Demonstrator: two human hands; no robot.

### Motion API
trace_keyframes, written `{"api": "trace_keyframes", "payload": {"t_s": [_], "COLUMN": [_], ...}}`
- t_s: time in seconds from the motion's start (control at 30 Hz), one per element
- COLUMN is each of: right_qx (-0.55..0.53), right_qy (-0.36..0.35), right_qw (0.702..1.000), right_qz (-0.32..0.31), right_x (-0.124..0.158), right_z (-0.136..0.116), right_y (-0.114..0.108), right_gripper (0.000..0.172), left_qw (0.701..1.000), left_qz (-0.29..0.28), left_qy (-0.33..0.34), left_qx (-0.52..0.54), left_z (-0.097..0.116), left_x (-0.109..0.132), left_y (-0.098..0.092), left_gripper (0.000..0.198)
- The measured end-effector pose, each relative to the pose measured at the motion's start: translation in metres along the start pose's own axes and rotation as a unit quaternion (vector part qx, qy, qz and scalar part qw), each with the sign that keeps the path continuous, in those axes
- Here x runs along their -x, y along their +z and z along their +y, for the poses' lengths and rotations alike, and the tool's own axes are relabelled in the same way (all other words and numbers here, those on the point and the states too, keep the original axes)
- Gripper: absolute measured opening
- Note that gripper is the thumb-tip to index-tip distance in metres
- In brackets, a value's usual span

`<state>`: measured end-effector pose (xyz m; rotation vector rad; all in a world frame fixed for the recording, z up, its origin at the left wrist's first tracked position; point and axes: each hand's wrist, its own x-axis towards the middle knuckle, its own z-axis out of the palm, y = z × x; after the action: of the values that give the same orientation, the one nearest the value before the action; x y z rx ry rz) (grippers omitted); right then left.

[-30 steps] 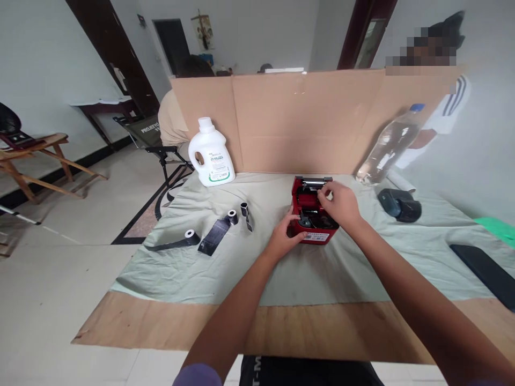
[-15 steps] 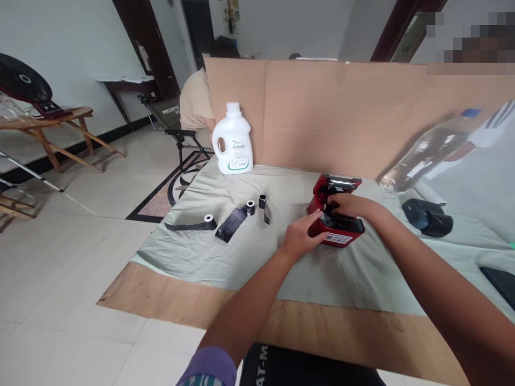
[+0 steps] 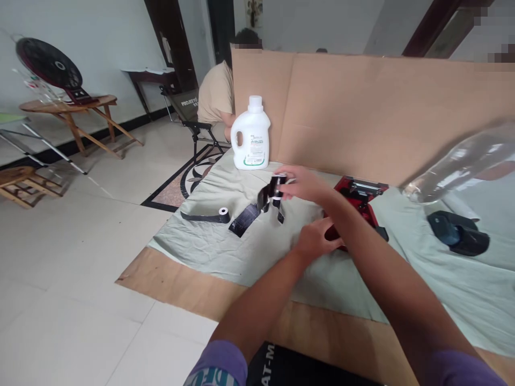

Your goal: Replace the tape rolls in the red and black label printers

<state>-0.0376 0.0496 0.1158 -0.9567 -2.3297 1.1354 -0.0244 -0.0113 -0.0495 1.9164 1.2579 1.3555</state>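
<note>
My right hand [image 3: 301, 182] is closed on a roll of black ribbon [image 3: 278, 185], held just above the cloth, with a curled loose tail on its left. Directly below hangs over another small black roll [image 3: 280, 214], partly hidden by the held one. My left hand [image 3: 316, 239] grips the near left side of a red printer [image 3: 372, 214], whose lid stands open; my right forearm hides much of it. A flat black strip [image 3: 243, 221] lies left of the held roll. Farther left, a black roll with a white core [image 3: 224, 215] trails its strip across the cloth.
A white detergent jug [image 3: 252, 136] stands at the back against a cardboard panel [image 3: 341, 112]. To the right are a dark device [image 3: 458, 233] and a clear plastic bottle [image 3: 454, 161]. Another person [image 3: 217, 96] sits behind the panel's left end.
My right hand has come out of the red printer and moved left over the loose rolls, now with a black roll in it. My left hand has stayed on the printer. The view has shifted left.
</note>
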Motion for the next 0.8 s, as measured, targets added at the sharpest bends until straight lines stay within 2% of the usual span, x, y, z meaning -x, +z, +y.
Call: {"api": "trace_keyframes", "payload": {"t_s": [0.07, 0.17, 0.27, 0.37, 0.5, 0.6, 0.67, 0.7, 0.73, 0.8], "right_qx": [0.036, 0.151, 0.258, 0.341, 0.387, 0.407, 0.400, 0.387, 0.371, 0.333], "right_qy": [-0.001, 0.000, 0.032, 0.055, 0.055, 0.030, -0.042, -0.085, -0.118, -0.143], "right_qw": [0.998, 0.979, 0.955, 0.932, 0.919, 0.909, 0.910, 0.915, 0.921, 0.926], "right_qz": [0.059, 0.134, 0.141, 0.108, 0.045, 0.081, 0.097, 0.072, 0.021, -0.104], "right_x": [-0.037, -0.081, -0.108, -0.123, -0.128, -0.116, -0.102, -0.094, -0.086, -0.074], "right_z": [0.005, 0.014, 0.021, 0.031, 0.039, 0.031, 0.021, 0.016, 0.013, 0.009], "right_y": [0.037, 0.081, 0.110, 0.130, 0.141, 0.141, 0.142, 0.143, 0.146, 0.154], "right_gripper": [0.035, 0.030, 0.032, 0.031, 0.032, 0.038, 0.038, 0.037, 0.036, 0.036], "left_qw": [0.999, 0.994, 0.994, 0.995, 0.996, 0.997, 0.997, 0.997, 0.998, 0.998], "left_qz": [-0.018, -0.017, -0.031, -0.038, -0.014, -0.004, 0.006, 0.012, 0.019, 0.030], "left_qy": [0.005, 0.015, -0.001, -0.007, -0.007, 0.006, 0.012, 0.013, 0.014, 0.015], "left_qx": [0.038, 0.108, 0.104, 0.094, 0.085, 0.078, 0.073, 0.069, 0.066, 0.057], "left_z": [-0.003, -0.003, 0.003, 0.011, 0.015, 0.015, 0.013, 0.013, 0.012, 0.010], "left_x": [-0.001, -0.002, -0.002, -0.002, -0.001, 0.001, 0.001, 0.001, 0.001, 0.001], "left_y": [0.001, 0.000, -0.006, -0.013, -0.016, -0.015, -0.014, -0.012, -0.011, -0.007], "left_gripper": [0.055, 0.060, 0.069, 0.065, 0.063, 0.063, 0.061, 0.060, 0.060, 0.059]}}
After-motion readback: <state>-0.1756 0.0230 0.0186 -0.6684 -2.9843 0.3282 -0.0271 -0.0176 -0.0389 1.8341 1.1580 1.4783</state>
